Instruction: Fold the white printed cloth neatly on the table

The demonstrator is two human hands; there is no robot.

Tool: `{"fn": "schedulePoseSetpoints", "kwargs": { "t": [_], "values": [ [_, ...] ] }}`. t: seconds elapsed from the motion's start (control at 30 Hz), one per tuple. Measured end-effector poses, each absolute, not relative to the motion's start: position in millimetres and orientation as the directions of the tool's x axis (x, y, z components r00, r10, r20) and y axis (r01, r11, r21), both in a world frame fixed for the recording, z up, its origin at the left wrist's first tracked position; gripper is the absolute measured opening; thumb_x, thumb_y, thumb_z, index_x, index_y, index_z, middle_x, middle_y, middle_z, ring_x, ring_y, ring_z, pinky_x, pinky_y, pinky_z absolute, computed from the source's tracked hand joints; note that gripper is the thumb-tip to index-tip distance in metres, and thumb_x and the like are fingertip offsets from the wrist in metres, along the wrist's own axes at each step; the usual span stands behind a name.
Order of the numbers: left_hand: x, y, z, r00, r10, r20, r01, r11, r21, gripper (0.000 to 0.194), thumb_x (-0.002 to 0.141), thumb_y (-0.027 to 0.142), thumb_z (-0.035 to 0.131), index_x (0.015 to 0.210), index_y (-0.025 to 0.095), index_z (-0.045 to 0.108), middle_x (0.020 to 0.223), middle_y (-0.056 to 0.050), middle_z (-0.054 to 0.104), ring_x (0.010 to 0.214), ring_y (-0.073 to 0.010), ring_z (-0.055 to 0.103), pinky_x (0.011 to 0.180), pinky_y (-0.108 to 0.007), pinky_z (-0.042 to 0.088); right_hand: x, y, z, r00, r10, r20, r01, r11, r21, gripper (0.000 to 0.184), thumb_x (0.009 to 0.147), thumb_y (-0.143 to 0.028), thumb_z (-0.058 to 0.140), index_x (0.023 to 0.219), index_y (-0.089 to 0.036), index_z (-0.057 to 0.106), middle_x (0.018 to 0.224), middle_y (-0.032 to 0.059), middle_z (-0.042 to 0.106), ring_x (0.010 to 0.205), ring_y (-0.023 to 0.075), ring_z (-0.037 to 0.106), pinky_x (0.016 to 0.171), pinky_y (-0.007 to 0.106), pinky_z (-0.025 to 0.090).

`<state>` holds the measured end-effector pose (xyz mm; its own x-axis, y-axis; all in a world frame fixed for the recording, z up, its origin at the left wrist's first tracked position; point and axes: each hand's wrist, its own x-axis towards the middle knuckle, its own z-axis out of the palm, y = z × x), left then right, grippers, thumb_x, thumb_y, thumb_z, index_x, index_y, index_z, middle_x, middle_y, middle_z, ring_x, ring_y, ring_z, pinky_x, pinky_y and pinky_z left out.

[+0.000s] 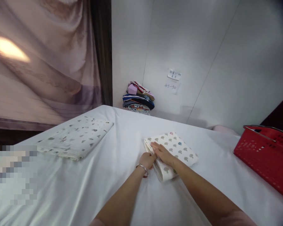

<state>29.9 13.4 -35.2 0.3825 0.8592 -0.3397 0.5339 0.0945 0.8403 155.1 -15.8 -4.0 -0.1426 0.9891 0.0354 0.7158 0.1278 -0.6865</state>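
A folded white cloth (pixel 181 147) printed with grey mushrooms lies on the white-covered bed or table, in front of me. Along its left edge, my left hand (pixel 148 160) has its fingers closed on the folded layers; a silver bracelet circles that wrist. My right hand (pixel 163 153) rests flat on top of the cloth near the same edge, its fingers stretched out. The fingertips of my left hand are partly hidden by the cloth and the right hand. Further left lies a second folded white cloth (pixel 77 138) with small grey-green prints, touched by neither hand.
A red plastic basket (pixel 261 157) with a metal handle stands at the right edge. Behind the far edge is a stack of folded fabrics (pixel 138 99) against the white wall (pixel 202 37), where paper notes (pixel 174 74) hang. A pinkish curtain (pixel 49 72) covers the left side.
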Motion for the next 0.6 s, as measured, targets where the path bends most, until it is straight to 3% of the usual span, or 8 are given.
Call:
{"fn": "schedulePoseSetpoints", "kwargs": {
  "t": [0.13,0.27,0.4,0.5,0.6],
  "values": [
    [31,14,-38,0.384,0.861,-0.333,0.525,0.092,0.846,0.027,0.074,0.036,0.049,0.062,0.014,0.058,0.036,0.002,0.045,0.037,-0.0127,0.049,0.042,-0.022,0.035,159,-40,0,0.001,0.989,0.148,0.736,0.099,-0.67,0.051,0.087,-0.051,0.028,0.128,-0.024,0.043,0.138,0.0016,0.036,0.131,0.0184,0.02,0.108,0.042,0.01],
    [32,14,-40,0.379,0.863,-0.332,0.52,0.098,0.849,0.024,0.073,0.034,0.049,0.063,0.014,0.06,0.035,0.002,0.044,0.038,-0.0132,0.049,0.043,-0.023,0.036,190,-82,-12,0.117,0.95,0.291,0.833,0.065,-0.549,0.05,0.085,-0.049,0.036,0.128,-0.025,0.042,0.138,0.0019,0.035,0.131,0.021,0.021,0.108,0.044,0.011],
    [31,14,-40,0.379,0.865,-0.33,0.519,0.097,0.849,0.023,0.073,0.032,0.049,0.064,0.014,0.06,0.037,0.001,0.046,0.04,-0.014,0.05,0.044,-0.023,0.037,247,-127,-31,0.336,0.813,0.475,0.886,-0.101,-0.453,0.05,0.082,-0.049,0.038,0.122,-0.02,0.049,0.134,0.0065,0.041,0.129,0.0239,0.025,0.105,0.046,0.019],
    [31,14,-39,0.387,0.861,-0.33,0.517,0.094,0.851,0.023,0.073,0.032,0.049,0.064,0.014,0.059,0.037,0.0,0.047,0.04,-0.0144,0.051,0.044,-0.023,0.037,283,-154,-45,0.587,0.655,0.476,0.77,-0.272,-0.577,0.06,0.08,-0.052,0.038,0.127,-0.016,0.043,0.137,0.0098,0.036,0.128,0.0257,0.027,0.099,0.043,0.031],
    [32,15,-40,0.391,0.859,-0.332,0.512,0.096,0.854,0.023,0.073,0.033,0.049,0.065,0.014,0.059,0.037,0.001,0.046,0.039,-0.0142,0.05,0.042,-0.023,0.036,298,-166,-54,0.8,0.529,0.284,0.532,-0.405,-0.743,0.065,0.078,-0.057,0.039,0.131,-0.018,0.038,0.134,0.01,0.04,0.119,0.0289,0.04,0.094,0.044,0.038]
  ]
}}
